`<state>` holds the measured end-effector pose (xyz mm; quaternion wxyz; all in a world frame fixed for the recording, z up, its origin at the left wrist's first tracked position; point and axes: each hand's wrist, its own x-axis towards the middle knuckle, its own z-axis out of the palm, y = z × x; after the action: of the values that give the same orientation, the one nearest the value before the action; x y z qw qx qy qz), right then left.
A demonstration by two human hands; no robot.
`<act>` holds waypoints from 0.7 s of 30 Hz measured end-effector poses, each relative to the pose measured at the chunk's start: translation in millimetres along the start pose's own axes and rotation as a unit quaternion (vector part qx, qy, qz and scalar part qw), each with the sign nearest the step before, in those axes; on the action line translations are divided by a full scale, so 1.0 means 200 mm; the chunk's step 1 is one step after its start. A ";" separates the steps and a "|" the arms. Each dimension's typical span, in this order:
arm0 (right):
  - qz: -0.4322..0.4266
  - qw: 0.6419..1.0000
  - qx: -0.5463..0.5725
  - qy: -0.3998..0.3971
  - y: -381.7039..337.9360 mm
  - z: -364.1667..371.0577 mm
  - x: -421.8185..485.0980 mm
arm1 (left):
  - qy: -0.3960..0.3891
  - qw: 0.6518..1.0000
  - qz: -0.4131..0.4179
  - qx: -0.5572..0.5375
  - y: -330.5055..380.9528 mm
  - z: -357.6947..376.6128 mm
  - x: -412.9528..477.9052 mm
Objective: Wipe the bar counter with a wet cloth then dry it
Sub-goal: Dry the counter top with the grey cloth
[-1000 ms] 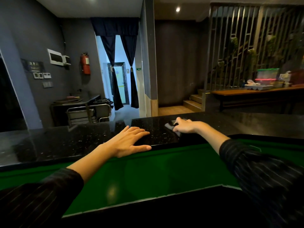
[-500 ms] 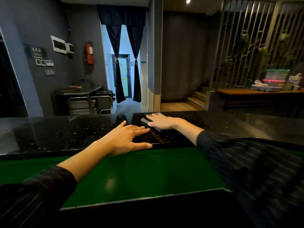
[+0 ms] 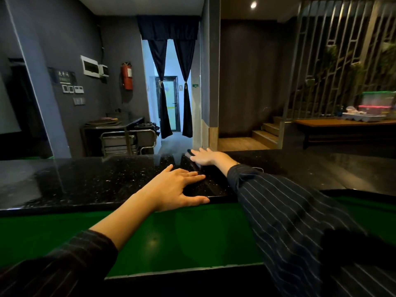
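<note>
Cloth (image 3: 189, 154): dark grey, lying flat on the black speckled bar counter (image 3: 96, 181) near its far edge, mostly covered by my right hand (image 3: 204, 157), with only a strip showing past the fingertips and along the palm's near side. My right hand lies on top of it with fingers straight and together, palm down, pressing and not gripping. The right arm reaches forward across the counter in a dark pinstriped sleeve (image 3: 278, 211). My left hand (image 3: 177, 188) rests flat on the counter nearer to me, fingers straight and slightly spread, thumb lying along the near edge, holding nothing. The two hands are near each other but apart. Below the counter edge runs a green lower surface (image 3: 171, 239). Beyond the counter: a metal cart (image 3: 128, 142) at left, a red fire extinguisher (image 3: 126, 76) on the grey wall, dark curtains (image 3: 162, 93) tied back at a doorway, steps (image 3: 265, 133), and a wooden table (image 3: 332, 123) bearing plastic containers (image 3: 377, 101) at right.
</note>
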<state>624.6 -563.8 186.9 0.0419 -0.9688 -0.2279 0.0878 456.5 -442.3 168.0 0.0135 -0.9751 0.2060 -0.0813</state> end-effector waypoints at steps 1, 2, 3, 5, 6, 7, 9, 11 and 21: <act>-0.018 1.000 -0.007 -0.003 -0.03 0.01 -0.02 | 0.012 1.000 0.000 0.004 0.00 0.00 0.00; -0.040 0.999 -0.015 -0.005 -0.04 0.02 -0.06 | 0.024 1.000 0.000 0.006 -0.01 0.00 -0.01; -0.059 0.998 -0.017 -0.006 -0.03 0.03 -0.12 | 0.032 0.999 -0.002 0.004 -0.01 0.00 -0.01; -0.086 0.996 -0.007 0.006 0.07 0.03 -0.26 | 0.037 0.999 -0.010 -0.004 -0.01 0.01 -0.02; -0.083 0.996 -0.004 0.013 0.15 0.03 -0.31 | 0.034 0.999 -0.014 -0.008 -0.01 0.01 -0.03; -0.068 0.997 0.002 0.018 0.25 0.03 -0.35 | 0.029 0.999 -0.017 -0.012 0.00 0.01 -0.03; -0.018 1.000 0.009 0.021 0.43 0.01 -0.39 | 0.026 0.999 -0.020 -0.016 0.00 0.02 -0.03; 0.037 0.999 0.021 0.016 0.54 -0.02 -0.36 | 0.027 0.999 -0.021 -0.017 -0.01 0.02 -0.03; 0.074 0.997 0.015 0.011 0.17 0.00 0.02 | 0.026 0.998 -0.035 -0.034 0.00 0.00 -0.02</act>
<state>642.7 -592.3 181.8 0.0522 -0.9832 -0.1539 0.0830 452.6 -441.0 167.5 -0.0274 -0.9792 0.1744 -0.1000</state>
